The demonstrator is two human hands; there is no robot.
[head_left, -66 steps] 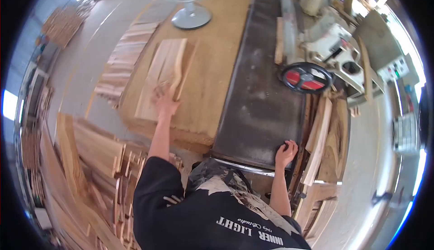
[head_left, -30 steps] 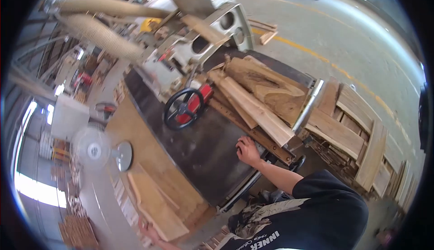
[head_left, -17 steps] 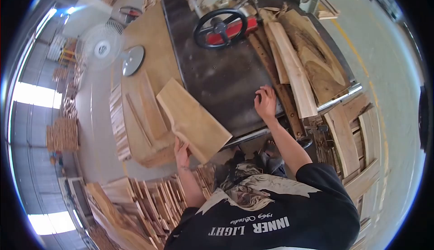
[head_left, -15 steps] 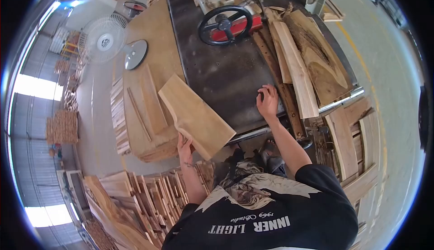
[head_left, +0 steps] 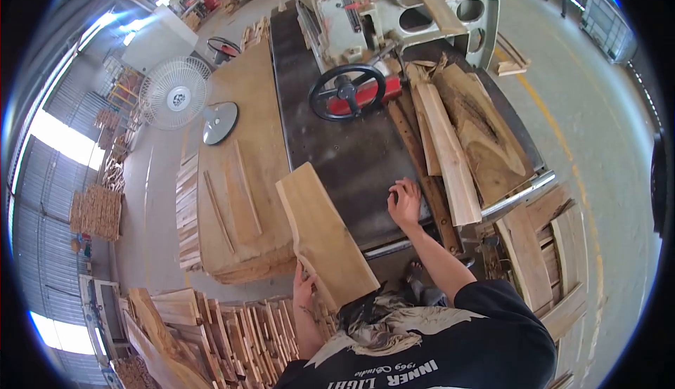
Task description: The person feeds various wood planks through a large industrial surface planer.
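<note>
"Pale wood is catching my eye: where is that board lying?"

"It's slanting over the near left corner of the dark table, its near end reaching the black shirt. Whether it's resting on the table or hanging just above, I'm not managing to tell."

"What is the left hand doing?"

"It's grasping the board by its left edge, toward the near end. Part of the hand is hiding behind the wood."

"And the right hand?"

"It's curling loosely at the near right of the dark table, its grip released. Its fingertips are folding inward, so I'm not making out whether they're touching the top."

"What is standing farther off?"

"On the far side, a black wheel is covering part of a red piece. To the right, rough planks are overlapping, partly hiding one another. To the left, a fan is standing on a brown wooden top."

"And nearest us?"

"White lettering is running off the near edge of view."
</note>
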